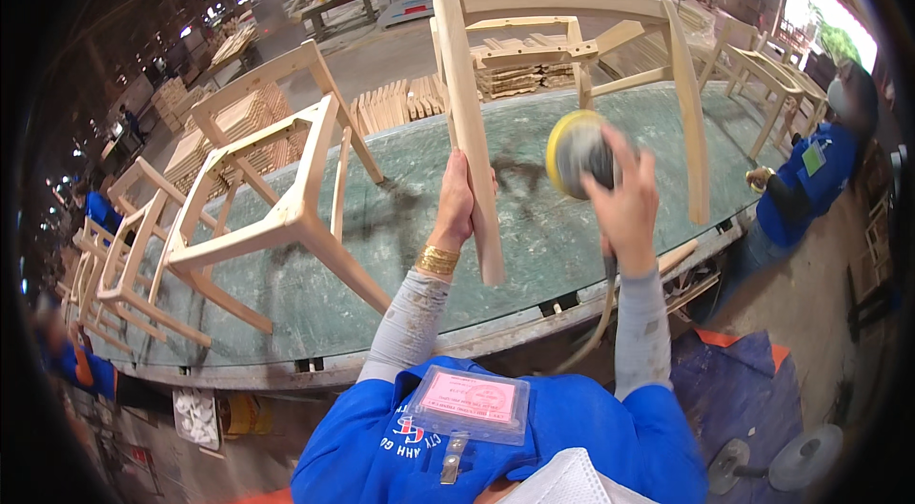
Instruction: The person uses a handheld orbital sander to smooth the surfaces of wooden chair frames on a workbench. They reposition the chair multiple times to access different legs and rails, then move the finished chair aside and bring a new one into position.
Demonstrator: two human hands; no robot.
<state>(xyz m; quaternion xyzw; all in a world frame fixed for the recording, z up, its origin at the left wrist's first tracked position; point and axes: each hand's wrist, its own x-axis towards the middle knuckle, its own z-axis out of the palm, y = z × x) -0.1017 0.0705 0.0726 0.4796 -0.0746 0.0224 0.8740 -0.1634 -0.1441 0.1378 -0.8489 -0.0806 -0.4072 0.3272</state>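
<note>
My left hand is closed around a leg of a pale wooden chair frame, low down where the leg reaches toward me. The frame lies tipped over on the green table, its curved top bar spanning between two long legs. My right hand, a little blurred, grips a round orbital sander with a yellow-edged pad and dark body. The sander hangs between the two legs, its pad turned left and apart from the wood. A hose runs down from it beside my right forearm.
The green-topped table carries more chair frames at left and others at far right. A co-worker in blue stands at the right end. Stacked wooden parts lie beyond the table. A loose wood strip rests along the near edge.
</note>
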